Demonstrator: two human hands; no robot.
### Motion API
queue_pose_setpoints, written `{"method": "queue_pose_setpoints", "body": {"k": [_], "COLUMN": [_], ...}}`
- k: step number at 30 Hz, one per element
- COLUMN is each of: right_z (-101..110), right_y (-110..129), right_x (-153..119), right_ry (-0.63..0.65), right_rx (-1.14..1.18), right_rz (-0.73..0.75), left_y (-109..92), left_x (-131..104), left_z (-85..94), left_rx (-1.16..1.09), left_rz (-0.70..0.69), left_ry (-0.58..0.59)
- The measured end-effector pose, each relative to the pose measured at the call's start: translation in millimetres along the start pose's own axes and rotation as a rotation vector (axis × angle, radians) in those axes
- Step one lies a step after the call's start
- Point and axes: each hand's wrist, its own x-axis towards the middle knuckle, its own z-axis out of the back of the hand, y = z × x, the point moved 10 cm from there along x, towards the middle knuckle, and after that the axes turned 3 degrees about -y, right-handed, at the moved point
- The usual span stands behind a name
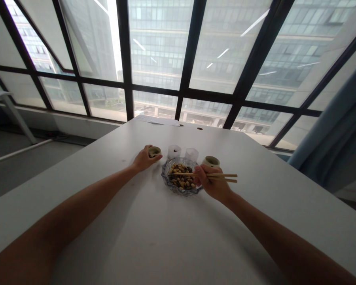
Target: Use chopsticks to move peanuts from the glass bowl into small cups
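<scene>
Table (166, 245): white, runs from me toward the window (161, 43).
Right hand (215, 183): fingers folded snugly round the chopsticks (230, 175), at the bowl's right side.
Chopsticks: reach left across the bowl, front ends over the nuts; can't tell if they pinch anything. Uneven squeeze could shoot a nut out.
Bowl (182, 193): glass, wavy rim, between my hands. A knock from my right hand could shift it.
Nuts (182, 183): pale and dark, mixed, in the bowl; look smooth, so probably slippery.
Left hand (144, 160): half curled, thumb in front, holding the left cup.
Left cup (156, 149): left of the bowl, dark bits inside; tilting could spill them.
Clear cups (192, 153): two, just behind the bowl; look light, could tip if brushed.
Right cup (211, 160): behind my right hand, partly hidden, so easy to bump.
Paper (157, 120): table's far end.
</scene>
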Motion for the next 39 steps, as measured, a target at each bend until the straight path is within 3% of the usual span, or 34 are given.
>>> {"method": "queue_pose_setpoints", "body": {"k": [7, 10, 13, 17, 21, 26, 33, 36, 39], "right_z": [23, 25, 24, 23, 30, 48, 85, 109, 126], "right_y": [-66, -91, -98, -98, -101, -109, -117, -115, -115], "right_x": [8, 7, 6, 6, 9, 13, 25, 35, 40], "right_ry": [-0.293, -0.366, -0.384, -0.379, -0.404, -0.482, -0.482, -0.472, -0.440], "right_rx": [0.431, 0.594, 0.683, 0.722, 0.728, 0.724, 0.676, 0.652, 0.631], "right_rz": [-0.354, -0.506, -0.576, -0.588, -0.560, -0.548, -0.523, -0.456, -0.426], "left_y": [-5, -15, -23, -26, -20, -6, 8, -10, -51], "left_x": [-2, -4, -7, -8, -5, -2, 0, 8, 17], "left_z": [4.4, 9.3, 11.6, 11.8, 14.1, 16.2, 15.3, 23.1, 18.2], "left_rx": [-0.017, -0.020, -0.014, -0.009, -0.017, -0.036, 0.030, 0.142, 0.261], "left_rz": [-0.036, -0.127, -0.214, -0.252, -0.201, -0.056, 0.071, -0.009, -0.197], "left_ry": [-0.034, -0.078, -0.103, -0.112, -0.134, -0.146, -0.086, -0.111, -0.104]}}
